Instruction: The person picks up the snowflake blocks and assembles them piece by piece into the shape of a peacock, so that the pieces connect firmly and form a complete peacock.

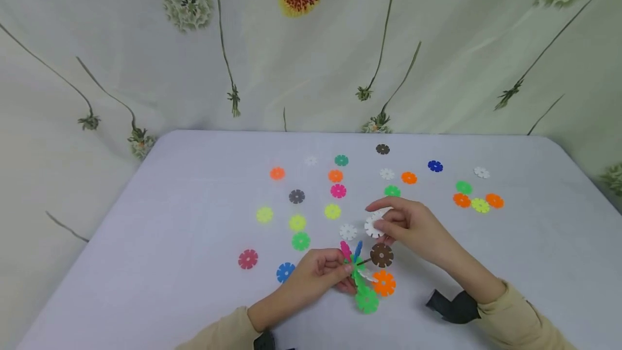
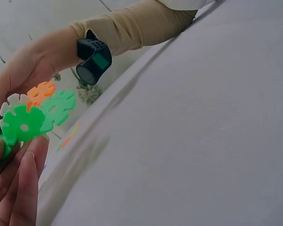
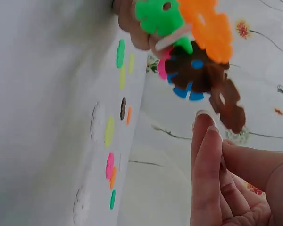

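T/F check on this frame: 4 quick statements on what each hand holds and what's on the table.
1. The left hand holds a cluster of joined discs. True.
2. The right hand pinches a blue disc. False: it pinches a white disc.
3. The cluster includes green and orange discs. True.
4. All loose discs sit in one stack. False: they lie scattered singly on the table, such as the red disc.
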`<state>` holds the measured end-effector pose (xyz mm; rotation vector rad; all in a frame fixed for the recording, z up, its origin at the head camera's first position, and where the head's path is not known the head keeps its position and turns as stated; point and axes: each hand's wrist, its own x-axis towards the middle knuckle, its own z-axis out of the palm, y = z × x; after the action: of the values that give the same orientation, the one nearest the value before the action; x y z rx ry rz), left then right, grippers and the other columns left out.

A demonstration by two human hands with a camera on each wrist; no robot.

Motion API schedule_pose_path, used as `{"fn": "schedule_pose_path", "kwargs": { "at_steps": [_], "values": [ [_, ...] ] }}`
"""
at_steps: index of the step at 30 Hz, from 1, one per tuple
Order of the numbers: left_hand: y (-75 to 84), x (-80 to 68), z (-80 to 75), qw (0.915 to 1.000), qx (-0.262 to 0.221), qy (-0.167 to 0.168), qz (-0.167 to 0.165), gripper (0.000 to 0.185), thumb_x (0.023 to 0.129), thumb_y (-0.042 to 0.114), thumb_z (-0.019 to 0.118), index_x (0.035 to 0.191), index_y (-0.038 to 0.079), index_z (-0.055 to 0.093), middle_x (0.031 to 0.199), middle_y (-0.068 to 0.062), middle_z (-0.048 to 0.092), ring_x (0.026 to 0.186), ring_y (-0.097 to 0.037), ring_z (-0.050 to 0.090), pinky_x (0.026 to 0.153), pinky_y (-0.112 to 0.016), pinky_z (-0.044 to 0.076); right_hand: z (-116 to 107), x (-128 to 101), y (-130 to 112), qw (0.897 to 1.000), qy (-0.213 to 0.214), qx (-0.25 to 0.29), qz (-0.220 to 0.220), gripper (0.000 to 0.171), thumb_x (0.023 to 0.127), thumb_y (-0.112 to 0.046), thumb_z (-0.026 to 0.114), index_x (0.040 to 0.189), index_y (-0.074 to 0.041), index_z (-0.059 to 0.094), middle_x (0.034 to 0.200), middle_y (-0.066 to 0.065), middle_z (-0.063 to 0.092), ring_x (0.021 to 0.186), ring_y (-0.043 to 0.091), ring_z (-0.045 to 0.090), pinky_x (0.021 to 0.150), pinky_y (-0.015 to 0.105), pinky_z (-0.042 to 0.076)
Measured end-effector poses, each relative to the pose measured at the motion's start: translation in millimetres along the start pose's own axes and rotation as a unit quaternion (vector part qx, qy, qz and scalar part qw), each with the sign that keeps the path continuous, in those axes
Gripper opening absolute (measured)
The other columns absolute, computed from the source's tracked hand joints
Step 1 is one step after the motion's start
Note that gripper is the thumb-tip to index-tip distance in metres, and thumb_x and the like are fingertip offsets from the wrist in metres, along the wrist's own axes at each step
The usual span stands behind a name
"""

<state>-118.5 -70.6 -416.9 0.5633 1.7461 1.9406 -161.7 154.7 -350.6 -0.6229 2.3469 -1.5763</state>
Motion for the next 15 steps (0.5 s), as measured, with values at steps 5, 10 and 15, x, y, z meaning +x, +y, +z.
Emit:
{"fn": "schedule_pose_path", "kwargs": {
  "at_steps": [5, 10, 15],
  "values": [
    [-0.1, 0.6, -0.1, 1.0000, 0.003, -0.001, -0.002, 0.018, 0.094, 0.005, 0.055, 0.093, -0.013, 0.058, 0.083, -0.022, 0.066, 0.075, -0.019, 0.068, 0.070, -0.033, 0.054, 13, -3, -7, 0.999, 0.014, -0.034, 0.004, 0.019, 0.088, -0.008, 0.066, 0.104, -0.001, 0.059, 0.069, 0.003, 0.066, 0.058, 0.018, 0.062, 0.058, 0.028, 0.052],
    [-0.1, 0.0, 0.4, 0.9999, 0.012, 0.001, 0.001, 0.018, 0.093, 0.005, 0.056, 0.090, -0.013, 0.058, 0.080, -0.022, 0.065, 0.072, -0.016, 0.067, 0.068, -0.031, 0.055, 23, -5, -6, 0.999, 0.018, -0.043, -0.009, 0.014, 0.088, -0.010, 0.066, 0.099, -0.004, 0.060, 0.064, -0.002, 0.062, 0.049, 0.017, 0.056, 0.047, 0.027, 0.047],
    [0.4, -1.7, 1.7, 0.9997, 0.017, 0.018, 0.008, 0.018, 0.092, 0.003, 0.057, 0.087, -0.014, 0.058, 0.077, -0.022, 0.065, 0.069, -0.017, 0.067, 0.064, -0.031, 0.055, 34, -7, -1, 0.997, 0.042, -0.043, -0.038, 0.009, 0.089, -0.007, 0.064, 0.096, -0.004, 0.060, 0.061, -0.003, 0.059, 0.044, 0.015, 0.053, 0.043, 0.029, 0.048]
  ]
}}
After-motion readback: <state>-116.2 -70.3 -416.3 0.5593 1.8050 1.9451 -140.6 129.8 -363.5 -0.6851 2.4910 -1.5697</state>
